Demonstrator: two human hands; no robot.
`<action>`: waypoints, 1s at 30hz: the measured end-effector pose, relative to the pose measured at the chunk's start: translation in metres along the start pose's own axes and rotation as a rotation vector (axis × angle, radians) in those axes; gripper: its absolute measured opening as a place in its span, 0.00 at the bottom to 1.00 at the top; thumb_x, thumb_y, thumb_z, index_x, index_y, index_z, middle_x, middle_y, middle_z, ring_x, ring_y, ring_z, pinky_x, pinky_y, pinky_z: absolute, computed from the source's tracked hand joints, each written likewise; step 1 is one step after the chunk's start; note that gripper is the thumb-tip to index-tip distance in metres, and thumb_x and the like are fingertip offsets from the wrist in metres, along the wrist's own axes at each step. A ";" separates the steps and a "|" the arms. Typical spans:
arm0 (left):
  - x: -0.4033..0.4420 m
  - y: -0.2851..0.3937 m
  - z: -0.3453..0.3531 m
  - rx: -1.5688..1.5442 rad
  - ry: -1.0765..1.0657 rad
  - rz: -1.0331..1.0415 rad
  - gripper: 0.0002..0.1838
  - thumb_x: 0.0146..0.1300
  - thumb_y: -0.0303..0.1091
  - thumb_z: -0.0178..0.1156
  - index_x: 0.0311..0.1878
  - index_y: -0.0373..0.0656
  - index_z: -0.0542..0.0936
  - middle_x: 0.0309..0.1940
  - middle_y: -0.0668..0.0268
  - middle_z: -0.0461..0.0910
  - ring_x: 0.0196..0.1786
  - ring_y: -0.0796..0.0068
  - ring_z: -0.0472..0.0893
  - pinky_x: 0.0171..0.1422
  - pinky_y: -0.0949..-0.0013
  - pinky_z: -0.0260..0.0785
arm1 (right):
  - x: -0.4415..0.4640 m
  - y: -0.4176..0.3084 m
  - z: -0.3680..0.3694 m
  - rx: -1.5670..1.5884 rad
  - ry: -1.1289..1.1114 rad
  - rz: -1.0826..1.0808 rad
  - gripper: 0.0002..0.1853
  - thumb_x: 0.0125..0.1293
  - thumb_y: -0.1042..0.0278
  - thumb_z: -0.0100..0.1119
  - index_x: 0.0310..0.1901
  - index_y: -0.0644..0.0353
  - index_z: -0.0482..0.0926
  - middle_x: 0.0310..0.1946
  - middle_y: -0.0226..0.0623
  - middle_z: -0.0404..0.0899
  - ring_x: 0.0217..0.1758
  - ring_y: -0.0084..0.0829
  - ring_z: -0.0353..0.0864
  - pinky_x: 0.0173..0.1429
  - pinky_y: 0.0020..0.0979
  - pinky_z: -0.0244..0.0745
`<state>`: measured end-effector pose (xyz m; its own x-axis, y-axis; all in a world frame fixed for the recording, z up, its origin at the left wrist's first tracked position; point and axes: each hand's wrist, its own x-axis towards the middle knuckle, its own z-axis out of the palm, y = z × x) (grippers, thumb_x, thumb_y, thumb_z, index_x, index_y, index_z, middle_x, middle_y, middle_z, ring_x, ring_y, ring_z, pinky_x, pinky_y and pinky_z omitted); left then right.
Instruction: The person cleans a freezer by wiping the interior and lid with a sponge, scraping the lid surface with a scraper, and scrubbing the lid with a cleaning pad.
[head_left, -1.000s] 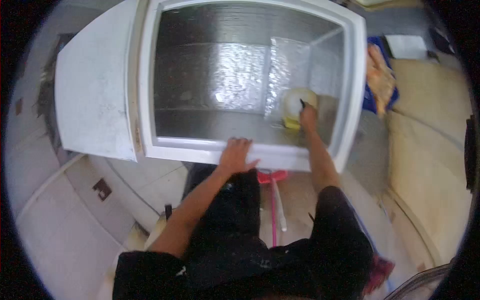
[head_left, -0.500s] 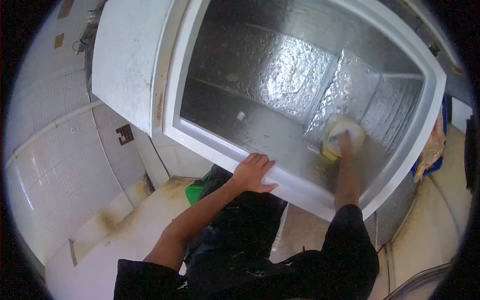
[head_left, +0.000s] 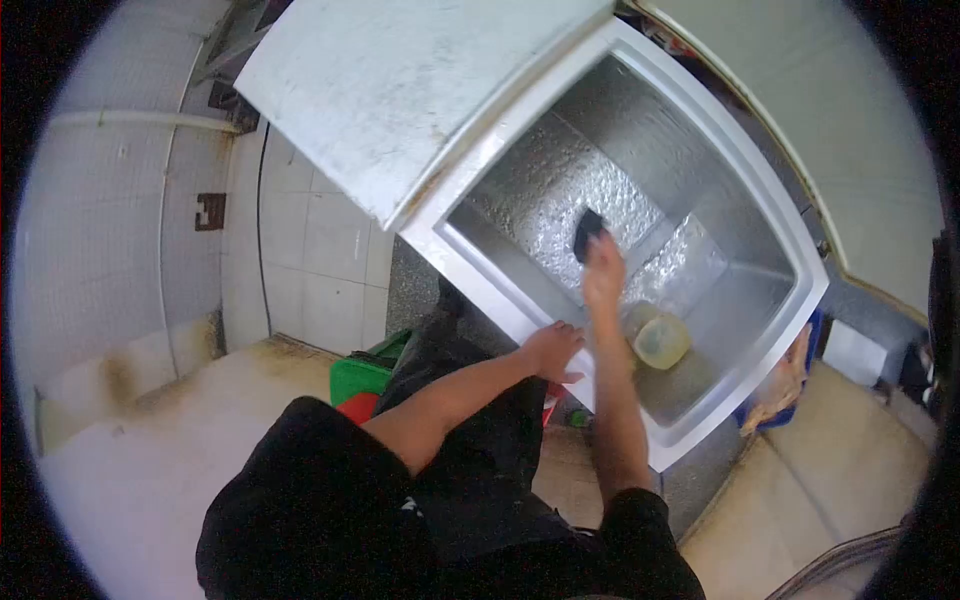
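An open white chest freezer (head_left: 470,262) with a wet, shiny metal interior is in front of me. Inside it, my right hand (head_left: 604,272) holds a dark scouring pad (head_left: 589,235) over the glossy, bumpy inner surface; whether the pad touches that surface I cannot tell. Close to my right forearm, a pale yellow plastic tub (head_left: 662,340) sits low in the freezer, its contents blurred. My left hand (head_left: 552,352) grips the near rim of the freezer, thumb apart from the curled fingers.
The freezer's raised white lid (head_left: 400,90) stands at the left. A green container (head_left: 362,378) with something red beside it is near my legs. At the right, a blue crate (head_left: 768,410) holds something pale and orange-brown. White tiles (head_left: 325,235) cover the wall.
My right hand has come out of the yellow tub and moved left and farther in, now with the dark pad in it. My left hand stays on the rim. The view has shifted.
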<state>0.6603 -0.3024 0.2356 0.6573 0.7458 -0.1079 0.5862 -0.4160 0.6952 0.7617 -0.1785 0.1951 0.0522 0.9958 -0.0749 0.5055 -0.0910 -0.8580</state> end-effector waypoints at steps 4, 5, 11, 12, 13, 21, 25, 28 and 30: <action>-0.009 -0.038 0.018 -0.309 0.177 0.193 0.27 0.54 0.46 0.61 0.54 0.40 0.74 0.55 0.52 0.72 0.57 0.55 0.72 0.65 0.56 0.61 | 0.039 -0.226 0.087 -0.120 0.026 -0.485 0.22 0.63 0.78 0.45 0.59 0.61 0.72 0.59 0.49 0.72 0.62 0.45 0.71 0.67 0.40 0.63; -0.014 -0.062 0.031 -0.312 0.230 0.287 0.26 0.56 0.45 0.61 0.55 0.41 0.74 0.57 0.53 0.71 0.59 0.56 0.72 0.66 0.56 0.60 | 0.045 -0.244 0.116 -0.226 -0.046 -0.506 0.23 0.63 0.76 0.45 0.61 0.59 0.70 0.63 0.50 0.66 0.68 0.49 0.63 0.71 0.44 0.56; -0.166 -0.124 -0.159 -0.434 -0.041 -0.122 0.20 0.61 0.43 0.59 0.55 0.46 0.77 0.50 0.57 0.79 0.51 0.56 0.79 0.59 0.59 0.70 | 0.036 -0.247 0.227 -0.618 -0.573 -0.971 0.25 0.69 0.55 0.41 0.66 0.50 0.64 0.73 0.39 0.49 0.77 0.38 0.44 0.78 0.47 0.32; -0.208 -0.139 -0.184 -0.423 0.118 -0.264 0.19 0.58 0.40 0.62 0.52 0.45 0.78 0.46 0.57 0.81 0.48 0.56 0.80 0.54 0.60 0.72 | 0.047 -0.233 0.229 -0.546 -0.524 -0.972 0.25 0.71 0.50 0.38 0.66 0.46 0.64 0.74 0.33 0.47 0.78 0.34 0.40 0.78 0.44 0.27; -0.254 -0.163 -0.194 -0.604 0.228 -0.442 0.19 0.60 0.41 0.61 0.52 0.44 0.78 0.45 0.58 0.81 0.49 0.57 0.80 0.54 0.60 0.72 | 0.068 -0.222 0.221 -0.607 -0.543 -0.917 0.23 0.72 0.51 0.36 0.66 0.41 0.64 0.73 0.36 0.51 0.77 0.41 0.44 0.77 0.44 0.37; -0.548 -0.216 -0.182 -0.474 0.895 -1.059 0.14 0.65 0.32 0.57 0.52 0.38 0.76 0.40 0.60 0.81 0.42 0.71 0.79 0.50 0.70 0.71 | 0.075 -0.241 0.239 -0.246 -0.162 -0.159 0.26 0.67 0.67 0.45 0.64 0.71 0.60 0.64 0.59 0.62 0.70 0.56 0.57 0.74 0.45 0.50; -0.550 -0.215 -0.152 -0.597 0.953 -1.128 0.15 0.65 0.32 0.58 0.53 0.38 0.76 0.40 0.58 0.80 0.44 0.70 0.79 0.51 0.68 0.71 | 0.048 -0.244 0.247 -0.776 -0.271 -0.583 0.29 0.63 0.60 0.54 0.59 0.77 0.67 0.66 0.65 0.55 0.73 0.54 0.52 0.75 0.45 0.47; -0.492 -0.203 -0.178 -0.574 0.813 -0.966 0.14 0.64 0.32 0.59 0.51 0.38 0.77 0.42 0.56 0.80 0.46 0.67 0.79 0.54 0.66 0.70 | 0.088 -0.252 0.239 -0.897 0.023 -0.475 0.33 0.62 0.52 0.56 0.60 0.72 0.67 0.68 0.61 0.54 0.73 0.52 0.53 0.74 0.50 0.46; -0.438 -0.205 -0.206 -0.322 0.679 -0.888 0.14 0.63 0.31 0.59 0.51 0.38 0.77 0.44 0.54 0.80 0.49 0.60 0.79 0.55 0.64 0.69 | 0.104 -0.250 0.242 -0.750 -0.106 -0.597 0.33 0.62 0.51 0.56 0.63 0.67 0.65 0.69 0.57 0.53 0.73 0.51 0.52 0.74 0.50 0.45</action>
<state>0.1550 -0.4365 0.2870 -0.3707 0.8746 -0.3125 0.5013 0.4717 0.7254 0.4319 -0.0505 0.2789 -0.4519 0.8713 0.1916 0.8441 0.4871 -0.2242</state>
